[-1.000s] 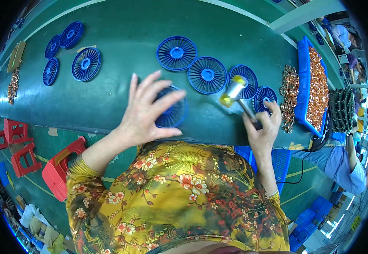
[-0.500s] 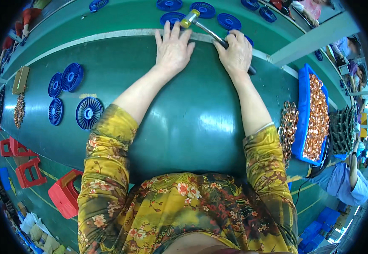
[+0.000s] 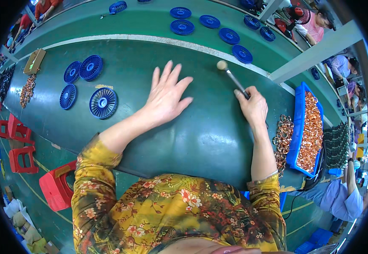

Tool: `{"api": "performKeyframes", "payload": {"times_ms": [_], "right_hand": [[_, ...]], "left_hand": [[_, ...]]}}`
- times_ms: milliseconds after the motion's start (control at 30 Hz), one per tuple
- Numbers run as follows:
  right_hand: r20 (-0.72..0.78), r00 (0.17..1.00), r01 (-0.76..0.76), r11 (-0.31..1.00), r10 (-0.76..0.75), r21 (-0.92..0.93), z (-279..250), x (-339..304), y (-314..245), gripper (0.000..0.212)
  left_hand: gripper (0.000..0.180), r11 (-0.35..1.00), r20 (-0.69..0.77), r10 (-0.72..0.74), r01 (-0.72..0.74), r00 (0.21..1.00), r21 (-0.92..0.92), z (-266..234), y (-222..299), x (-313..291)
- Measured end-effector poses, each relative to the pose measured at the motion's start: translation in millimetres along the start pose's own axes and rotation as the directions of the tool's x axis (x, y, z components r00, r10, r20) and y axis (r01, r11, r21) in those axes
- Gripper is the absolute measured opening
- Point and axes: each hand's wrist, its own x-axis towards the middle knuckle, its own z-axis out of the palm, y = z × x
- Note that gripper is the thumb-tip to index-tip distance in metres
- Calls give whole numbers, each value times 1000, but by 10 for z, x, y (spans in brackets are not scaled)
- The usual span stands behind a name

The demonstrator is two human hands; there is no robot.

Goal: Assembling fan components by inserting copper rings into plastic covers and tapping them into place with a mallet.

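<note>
Left hand (image 3: 165, 99): fingers spread wide over the counter (image 3: 192, 139); contact unclear
Right hand (image 3: 253, 106): closed around the mallet (image 3: 234, 80), head pointing away
Blue wheels (image 3: 103, 103): four, left of the left hand
Farther wheels (image 3: 229, 36): on the green strip (image 3: 150, 25) past the counter's edge
Blue tray (image 3: 295, 144): at right, heaped with copper-coloured rings (image 3: 310, 133), loose rings (image 3: 283, 139) beside it
Pale post (image 3: 315, 53): at the far edge, near the tray
</note>
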Motion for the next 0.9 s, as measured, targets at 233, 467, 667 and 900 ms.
{"api": "performKeyframes", "payload": {"times_ms": [233, 467, 667, 900], "right_hand": [[-219, 975, 43, 999, -46, -19, 51, 85, 298, 30], [-73, 958, 284, 950, -277, 131, -85, -534, 344, 31], [-447, 895, -142, 955, 11, -261, -246, -386, 930, 29], [-462, 875, -344, 858, 146, -380, -247, -316, 1352, 18]], "left_hand": [[66, 934, -182, -262, 297, 948, 200, -517, -376, -789], [70, 895, -110, -418, 430, 902, 122, -566, -732, -1126], [52, 927, -77, -360, 366, 930, 86, -557, -712, -1089], [58, 955, -26, -295, 295, 955, 24, -562, -387, -1030]]}}
